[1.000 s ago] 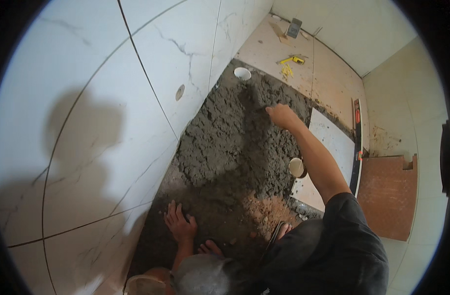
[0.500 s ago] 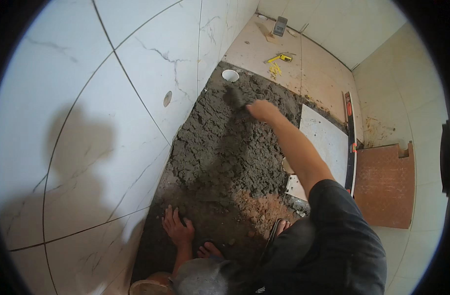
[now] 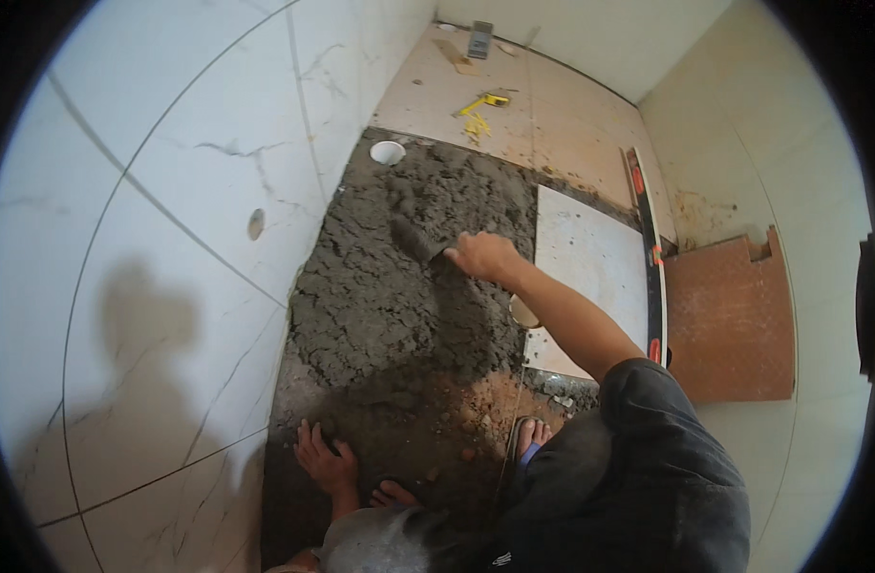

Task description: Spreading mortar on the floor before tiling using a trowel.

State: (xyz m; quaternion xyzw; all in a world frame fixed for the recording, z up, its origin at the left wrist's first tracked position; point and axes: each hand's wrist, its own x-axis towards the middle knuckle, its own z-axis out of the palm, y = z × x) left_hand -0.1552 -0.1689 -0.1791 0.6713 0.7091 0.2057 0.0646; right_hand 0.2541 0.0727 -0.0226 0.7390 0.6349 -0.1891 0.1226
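My right hand (image 3: 483, 258) grips the handle of a trowel (image 3: 415, 239). Its dark blade lies on a rough bed of grey mortar (image 3: 352, 277), nearer to me than the white pipe opening (image 3: 388, 153) at the far left. Close to the tiled wall, my left hand (image 3: 327, 460) rests on the dark ground with its fingers spread, holding nothing. A pale square tile (image 3: 590, 267) lies to the right of the mortar. At its left edge, partly hidden by my right forearm, is another round pipe opening (image 3: 523, 311).
A spirit level (image 3: 651, 258) lies along the tile's right side, beside a brown board-like slab (image 3: 729, 329). On the far floor are a yellow tape measure (image 3: 496, 99), several small yellow pieces (image 3: 476, 125) and a grey phone-like device (image 3: 480, 40). White marbled wall tiles (image 3: 199, 191) border the left.
My right hand has drawn the trowel back toward me, away from the far pipe opening. The view has shifted somewhat. My left hand stays on the ground near the wall.
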